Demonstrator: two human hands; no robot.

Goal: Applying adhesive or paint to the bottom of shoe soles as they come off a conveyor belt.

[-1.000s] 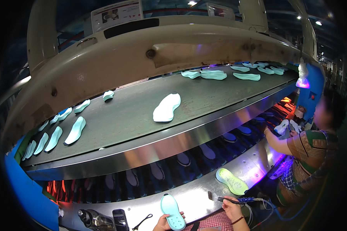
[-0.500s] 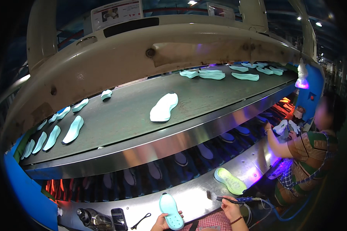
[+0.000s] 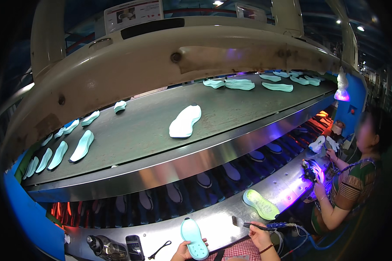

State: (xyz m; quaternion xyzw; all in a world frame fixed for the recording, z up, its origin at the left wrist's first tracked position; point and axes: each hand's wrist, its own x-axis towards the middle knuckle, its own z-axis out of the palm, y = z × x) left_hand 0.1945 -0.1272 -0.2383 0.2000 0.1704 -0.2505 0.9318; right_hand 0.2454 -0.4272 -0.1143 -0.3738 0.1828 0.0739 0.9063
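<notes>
A pale aqua, foot-shaped shoe sole with a small black tip (image 3: 191, 232) is in the left hand (image 3: 183, 250), just over the near edge of the table, black tip pointing away from the person. The hand is closed part-way around its near half: the thumb lies at the left edge and fingertips show at the right edge, beside a group of small round dots. It looks like moulded foam, so it is probably light, springy and not fragile, though its smooth face may turn slippery if wet. The side walls near the middle seem the best place to take hold — a light pinch there would leave the broad face untouched.

The right hand (image 3: 260, 237) has its fingers closed around a black-handled flat brush with pale bristles (image 3: 257, 226), bristles pointing left (whether they are wet, I cannot tell). A blue hose (image 3: 287, 225) runs off to the right from behind the brush handle.

Beyond the brush, a yellow-green sole with a pale rim (image 3: 262, 204) lies on the curved, shiny steel table (image 3: 161, 235). Left of the held sole are a thin black looped cord (image 3: 160, 250), a dark phone (image 3: 134, 248) and a dark-capped clear bottle (image 3: 106, 247). Farther off, pale soles lie on a wide dark green conveyor belt (image 3: 139, 126) — and a co-worker in a striped top (image 3: 357, 182) is at the right.
</notes>
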